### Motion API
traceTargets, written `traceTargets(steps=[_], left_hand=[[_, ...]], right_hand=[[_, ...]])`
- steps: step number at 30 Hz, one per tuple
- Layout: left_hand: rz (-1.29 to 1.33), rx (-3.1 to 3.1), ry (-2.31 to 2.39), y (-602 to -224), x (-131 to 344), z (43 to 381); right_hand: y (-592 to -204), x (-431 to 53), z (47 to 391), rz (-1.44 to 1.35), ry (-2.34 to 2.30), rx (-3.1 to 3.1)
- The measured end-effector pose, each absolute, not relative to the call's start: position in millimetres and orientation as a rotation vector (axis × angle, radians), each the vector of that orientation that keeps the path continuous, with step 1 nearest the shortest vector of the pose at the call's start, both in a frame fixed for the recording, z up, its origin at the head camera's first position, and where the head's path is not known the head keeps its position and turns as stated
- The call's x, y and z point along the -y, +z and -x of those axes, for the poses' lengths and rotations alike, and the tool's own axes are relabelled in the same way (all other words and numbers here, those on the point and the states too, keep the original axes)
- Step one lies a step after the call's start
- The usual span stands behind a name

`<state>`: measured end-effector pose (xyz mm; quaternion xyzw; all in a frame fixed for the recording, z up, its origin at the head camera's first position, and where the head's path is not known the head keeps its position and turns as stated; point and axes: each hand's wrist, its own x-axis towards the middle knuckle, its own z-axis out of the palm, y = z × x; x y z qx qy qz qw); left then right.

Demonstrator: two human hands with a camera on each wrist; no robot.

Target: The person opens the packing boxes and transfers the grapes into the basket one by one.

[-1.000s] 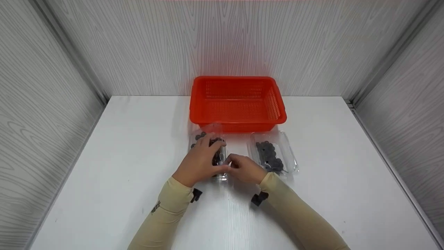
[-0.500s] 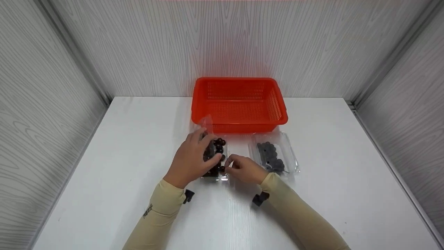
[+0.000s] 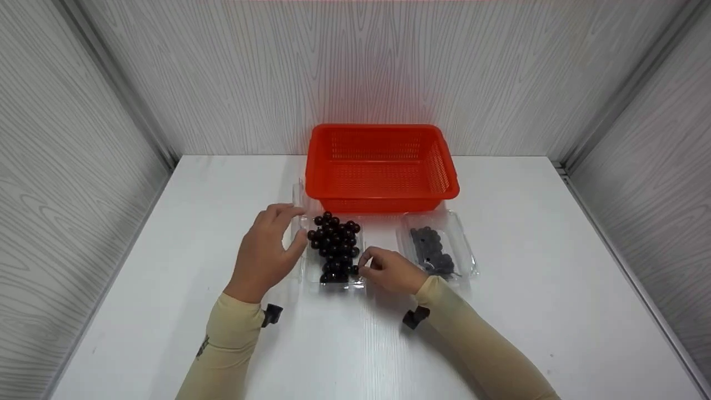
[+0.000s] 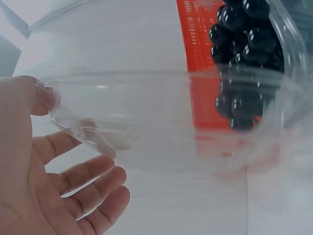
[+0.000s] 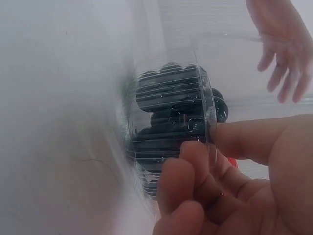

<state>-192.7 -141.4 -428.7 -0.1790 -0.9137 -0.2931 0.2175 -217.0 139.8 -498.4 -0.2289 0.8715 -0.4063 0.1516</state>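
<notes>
A: State the position of the open box.
B: It lies on the surface, in front of the middle of the back edge. It is clear plastic and holds a cluster of dark grapes, glossy and round.

A: Position of the lid?
B: Raised off the box's left side. From the head it shows nearly edge-on; the left wrist view shows it transparent, with the grapes beyond.

A: Condition of the hands?
B: Left hand: not clenched. Fingers are spread, and the thumb and forefinger meet the lid's outer edge. Whether they apply pressure, I cannot tell. Right hand: grasping. Thumb and curled fingers pinch the right rim of the open box, near its front right corner.

A: Adjacent items?
B: A second box, also clear, lies to the right of the right hand, well apart from the surface's right edge. Its grapes appear dull through the plastic. A red basket stands at the middle of the surface's back edge, just behind both boxes. Contact between basket and open box cannot be determined.
</notes>
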Motion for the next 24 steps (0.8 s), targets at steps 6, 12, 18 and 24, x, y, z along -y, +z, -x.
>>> traceTargets(steps=[6, 12, 18, 24], left_hand=[[0.456, 2.566, -0.822, -430, 174, 186], [0.396, 2.577, -0.719, -433, 197, 180], [0.313, 2.598, -0.608, -441, 208, 175], [0.232, 2.689, -0.604, -447, 207, 176]], right_hand=[[-498, -139, 217, 0.644, -1.168, -2.499], [-497, -140, 216, 0.631, -1.181, -2.505], [-498, -140, 215, 0.638, -1.182, -2.507], [-499, -141, 216, 0.634, -1.193, -2.493]])
